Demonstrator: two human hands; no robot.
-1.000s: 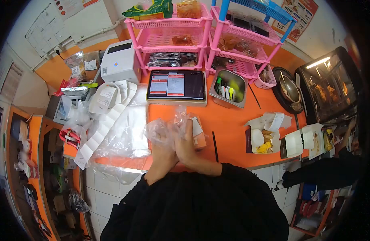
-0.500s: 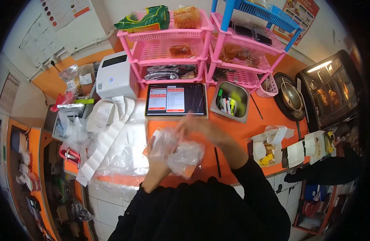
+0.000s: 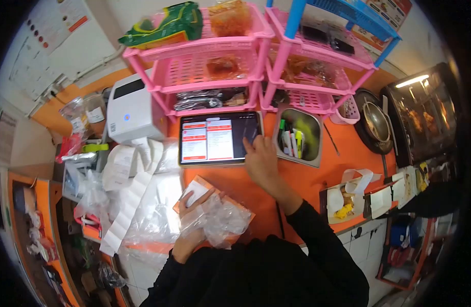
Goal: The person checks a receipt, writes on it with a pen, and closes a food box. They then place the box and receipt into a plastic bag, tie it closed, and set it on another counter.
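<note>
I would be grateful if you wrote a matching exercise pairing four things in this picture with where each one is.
1. Right hand
2. Green bag
3. White printer
4. Marker pens

A. Inside the metal container
B. At the right side of the tablet
C. Left of the tablet, behind the paper strip
D. On the top shelf of a pink rack

Pairs: 1-B, 2-D, 3-C, 4-A

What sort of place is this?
Likely a takeaway food counter: a lit cabinet of fried-looking food, open food boxes, and a tablet beside a printer with a long paper strip.
</note>
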